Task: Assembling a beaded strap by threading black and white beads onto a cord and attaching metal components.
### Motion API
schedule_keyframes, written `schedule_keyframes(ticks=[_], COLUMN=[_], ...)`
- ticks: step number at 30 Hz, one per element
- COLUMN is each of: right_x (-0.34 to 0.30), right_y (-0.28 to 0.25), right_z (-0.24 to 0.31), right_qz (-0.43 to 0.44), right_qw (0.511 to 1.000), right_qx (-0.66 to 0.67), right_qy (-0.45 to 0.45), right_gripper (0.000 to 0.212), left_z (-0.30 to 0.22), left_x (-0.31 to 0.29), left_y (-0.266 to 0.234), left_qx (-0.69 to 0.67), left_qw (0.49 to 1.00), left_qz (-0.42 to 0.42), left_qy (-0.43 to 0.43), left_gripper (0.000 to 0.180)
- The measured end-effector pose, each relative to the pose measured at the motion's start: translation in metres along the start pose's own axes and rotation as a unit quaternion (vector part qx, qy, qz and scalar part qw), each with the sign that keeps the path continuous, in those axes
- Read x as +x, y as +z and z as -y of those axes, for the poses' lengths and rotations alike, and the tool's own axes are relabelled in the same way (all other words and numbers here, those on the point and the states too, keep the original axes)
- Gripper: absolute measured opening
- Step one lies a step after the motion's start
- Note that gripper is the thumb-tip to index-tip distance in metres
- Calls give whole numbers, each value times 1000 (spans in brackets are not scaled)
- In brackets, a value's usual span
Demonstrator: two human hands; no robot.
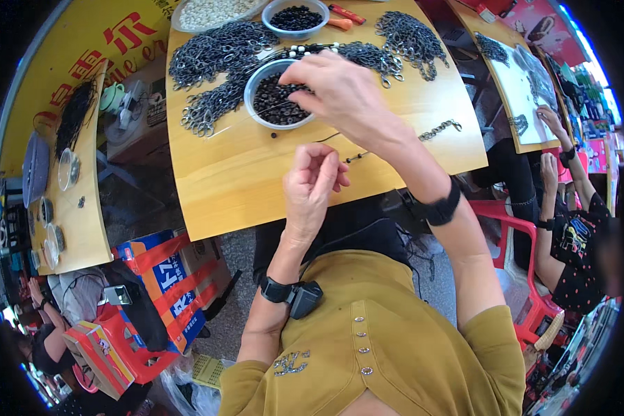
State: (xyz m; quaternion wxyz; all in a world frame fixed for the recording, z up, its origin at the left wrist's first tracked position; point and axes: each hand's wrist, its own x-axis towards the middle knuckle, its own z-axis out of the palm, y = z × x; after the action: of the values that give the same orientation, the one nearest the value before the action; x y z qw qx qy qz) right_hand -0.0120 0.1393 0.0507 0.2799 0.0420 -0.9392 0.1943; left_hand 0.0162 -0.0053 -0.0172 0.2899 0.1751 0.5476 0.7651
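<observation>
My left hand (pixel 313 182) is closed near the table's front edge, its fingertips pinched on a dark thin cord (pixel 331 137). Further right, past my right forearm, lies a strand with small dark beads (pixel 354 159), and a metal chain with a clasp (pixel 440 130) extends beyond it. My right hand (pixel 343 93) hangs over the near rim of a clear bowl of dark brown beads (pixel 274 104). Its thumb and fingers curl together, and a fine line shows by the thumb tip; what they hold is too small to make out. One loose bead (pixel 274 135) rests on the tabletop beside the bowl.
Piles of metal chains with clasps (pixel 215 52) cover the wooden table's (pixel 243 194) far half, with another pile (pixel 410 41) at far right. Bowls of white beads (pixel 211 12) and black beads (pixel 296 17) stand behind. A person (pixel 568 229) works at the right-hand table.
</observation>
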Motion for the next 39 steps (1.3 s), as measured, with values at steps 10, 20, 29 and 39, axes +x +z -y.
schedule_keyframes(ticks=[10,20,29,39], right_x=[-127,-108,-85,-85], right_y=[-50,-38,13,9], right_z=[-33,9,2,-7], right_qz=[22,-19,85,114], right_qw=[958,990,988,985], right_qx=[46,38,86,62], right_qy=[283,132,96,115], right_gripper=[10,10,7,10], left_z=[-10,-6,-3,-12], left_x=[-7,-15,-20,-12], left_y=[-15,-20,-16,-12], left_qx=[221,167,141,15], left_qw=[962,981,988,996], left_qz=[-49,-88,-53,-81], left_qy=[153,41,38,-15], left_gripper=[8,7,8,11])
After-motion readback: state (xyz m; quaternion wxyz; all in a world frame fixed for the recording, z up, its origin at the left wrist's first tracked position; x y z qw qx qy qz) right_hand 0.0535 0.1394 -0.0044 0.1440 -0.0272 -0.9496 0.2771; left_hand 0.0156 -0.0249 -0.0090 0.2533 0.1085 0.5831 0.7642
